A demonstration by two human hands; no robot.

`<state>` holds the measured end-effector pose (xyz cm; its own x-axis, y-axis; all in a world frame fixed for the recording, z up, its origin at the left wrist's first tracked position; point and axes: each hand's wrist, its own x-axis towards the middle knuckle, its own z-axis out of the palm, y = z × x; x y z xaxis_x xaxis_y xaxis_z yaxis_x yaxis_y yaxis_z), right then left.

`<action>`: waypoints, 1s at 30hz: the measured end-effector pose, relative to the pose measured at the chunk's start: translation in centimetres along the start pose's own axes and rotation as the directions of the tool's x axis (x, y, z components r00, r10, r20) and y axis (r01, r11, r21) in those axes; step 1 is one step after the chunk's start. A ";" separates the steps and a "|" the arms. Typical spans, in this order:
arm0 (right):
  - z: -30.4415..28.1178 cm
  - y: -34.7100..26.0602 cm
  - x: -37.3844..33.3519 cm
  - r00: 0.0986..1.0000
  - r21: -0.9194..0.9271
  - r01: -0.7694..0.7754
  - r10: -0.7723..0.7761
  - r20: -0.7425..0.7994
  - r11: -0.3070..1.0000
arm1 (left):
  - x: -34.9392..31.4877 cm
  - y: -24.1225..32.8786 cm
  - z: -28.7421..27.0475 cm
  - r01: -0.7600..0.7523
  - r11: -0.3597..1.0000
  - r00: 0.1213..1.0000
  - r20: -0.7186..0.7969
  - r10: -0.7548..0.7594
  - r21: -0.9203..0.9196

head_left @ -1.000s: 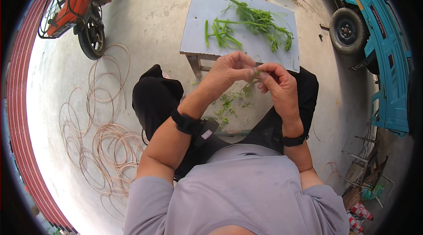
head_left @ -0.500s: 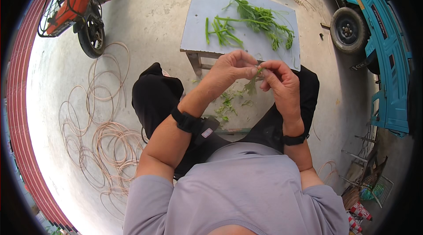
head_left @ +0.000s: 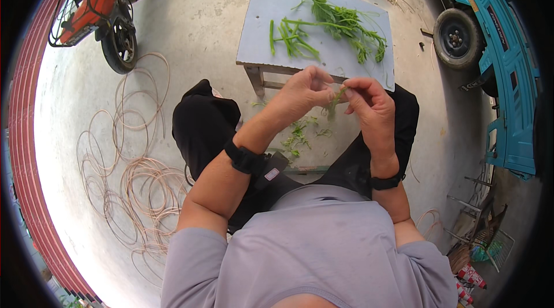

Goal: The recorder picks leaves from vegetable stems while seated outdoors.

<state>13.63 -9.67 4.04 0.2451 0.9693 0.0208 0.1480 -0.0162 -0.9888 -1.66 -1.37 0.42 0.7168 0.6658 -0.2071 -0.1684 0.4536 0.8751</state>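
Just off the near edge of a small grey-blue table [head_left: 257,13], my two hands meet over my lap. My right hand [head_left: 374,109] pinches a small leafy green shoot [head_left: 333,106], whose tip hangs down. The thumb and fingers of my left hand [head_left: 307,91] are pinched together at the same shoot; its exact contact is blurred. Ahead on the table lies a bunch of leafy green stems [head_left: 334,16]. To its left are several short stripped stem pieces [head_left: 294,41].
Green scraps [head_left: 297,137] litter the floor between my knees. Loops of thin cane or tubing [head_left: 153,192] spread at left. A red motorbike [head_left: 95,10] stands at far left. A blue cargo vehicle [head_left: 511,77] with a wheel [head_left: 457,38] is at right, a metal rack [head_left: 485,221] nearer.
My fingertips have drawn slightly apart around the shoot, my left hand shifting a little leftward. The stems on the table lie as before.
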 end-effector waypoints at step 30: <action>-0.5 -0.8 0.5 0.973 0.180 -0.221 0.230 -0.030 0.958 | 0.0 -0.3 0.0 -0.098 0.986 0.994 0.061 0.090 0.136</action>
<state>14.13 -9.34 4.87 0.3010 0.9318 -0.2029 -0.0850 -0.1857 -0.9789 -1.55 -1.52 0.13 0.7389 0.6663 -0.1001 -0.1444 0.3017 0.9424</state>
